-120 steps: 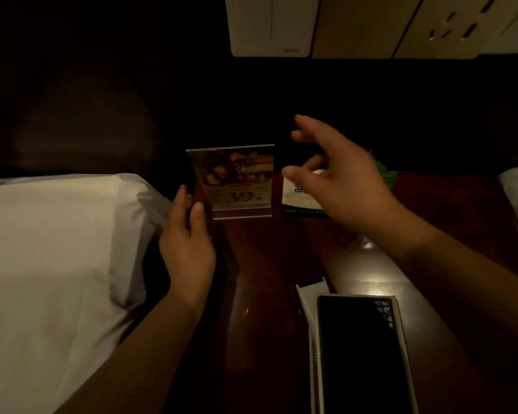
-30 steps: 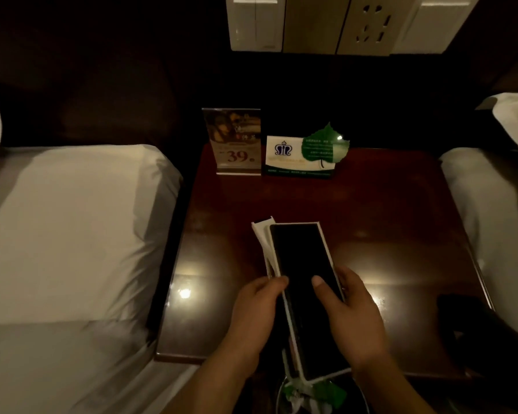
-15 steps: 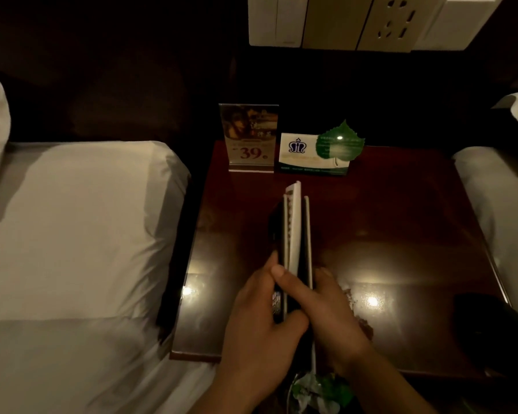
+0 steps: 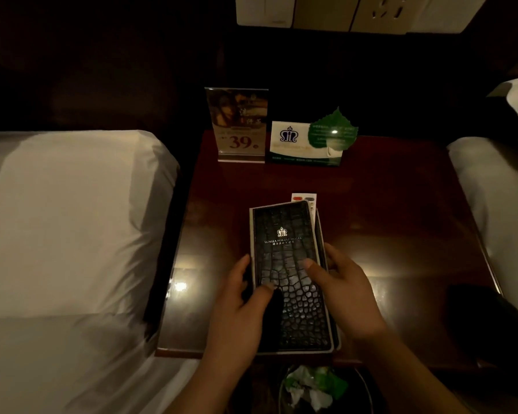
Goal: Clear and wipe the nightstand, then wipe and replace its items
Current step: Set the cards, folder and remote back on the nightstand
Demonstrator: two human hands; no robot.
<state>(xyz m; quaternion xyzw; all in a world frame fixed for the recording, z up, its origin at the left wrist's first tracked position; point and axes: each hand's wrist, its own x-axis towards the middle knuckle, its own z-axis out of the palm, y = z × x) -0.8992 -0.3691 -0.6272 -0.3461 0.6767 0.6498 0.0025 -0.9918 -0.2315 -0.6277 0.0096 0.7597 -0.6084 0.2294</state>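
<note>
**Two bare hands, two bare forearms**

On my screen I see the left hand and the right hand, both uncovered. The left forearm and the right forearm are bare as well, down to the lower border of the view. The nail of the right thumb looks short. The dim warm light hides the finer details.

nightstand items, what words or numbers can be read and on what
"39." on the acrylic sign; its other print is blurred.
"SUNSEA FOREST HOTEL" on the black folder.
Leaf card: crown logo, text too small to read.
</note>
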